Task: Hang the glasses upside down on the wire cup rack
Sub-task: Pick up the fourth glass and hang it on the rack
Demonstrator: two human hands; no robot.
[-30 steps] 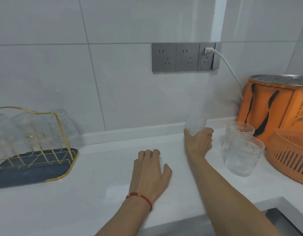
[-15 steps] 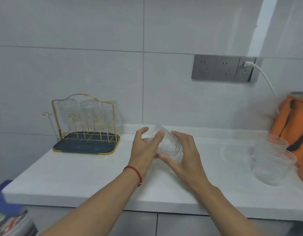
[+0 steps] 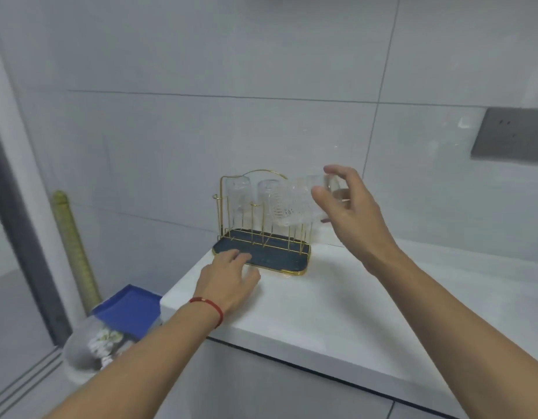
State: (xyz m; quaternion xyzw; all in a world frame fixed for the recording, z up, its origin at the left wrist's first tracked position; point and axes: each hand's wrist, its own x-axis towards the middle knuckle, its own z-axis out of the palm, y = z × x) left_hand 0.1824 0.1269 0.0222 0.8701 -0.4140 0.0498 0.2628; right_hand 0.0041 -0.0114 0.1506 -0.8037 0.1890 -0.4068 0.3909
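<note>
A gold wire cup rack [image 3: 222, 207] with a dark blue drip tray [image 3: 279, 261] stands on the white counter's left end, against the wall. Several clear glasses [image 3: 238, 193] hang upside down on its back pegs. My right hand [image 3: 349, 207] holds a clear ribbed glass [image 3: 295, 205] tipped on its side, mouth toward the rack, just over the rack's right front pegs. My left hand [image 3: 228, 276] lies flat on the counter with its fingertips touching the tray's front left edge; it holds nothing.
The white counter [image 3: 337, 313] ends just left of the rack. Below that edge are a blue lid [image 3: 125, 309], a clear jar [image 3: 86, 355] and a yellow-green pole [image 3: 74, 246]. A grey socket plate [image 3: 509, 137] is on the tiled wall at right.
Both hands held the glass over the counter's middle. Now my right hand alone has carried it left to the rack, and my left hand has dropped to the tray's edge. The view has swung left.
</note>
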